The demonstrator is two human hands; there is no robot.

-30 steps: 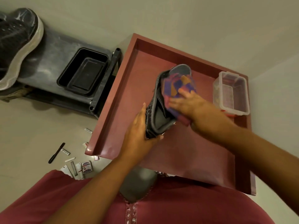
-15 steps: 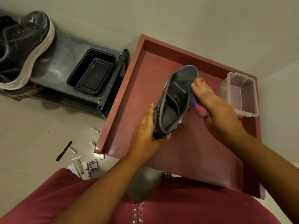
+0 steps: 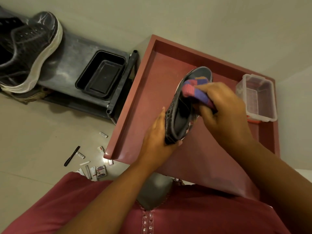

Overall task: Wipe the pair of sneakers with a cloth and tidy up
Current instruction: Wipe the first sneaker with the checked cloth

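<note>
A dark grey sneaker (image 3: 181, 114) is held above the red table (image 3: 152, 92), heel toward me, toe pointing away. My left hand (image 3: 157, 137) grips its heel from the left side. My right hand (image 3: 222, 108) holds a crumpled red, purple and orange cloth (image 3: 194, 92) pressed against the sneaker's upper near the toe. A second black sneaker with a white sole (image 3: 28, 53) rests on a dark rack shelf (image 3: 70, 53) at the far left.
A black plastic tub (image 3: 101, 76) sits on the rack next to the table. A clear plastic box (image 3: 258, 97) stands at the table's right edge. A black pen (image 3: 71, 156) and several small packets (image 3: 99, 171) lie on the floor.
My right hand has brought the cloth from the sneaker's right side back onto its top near the toe. The sneaker stays in my left hand.
</note>
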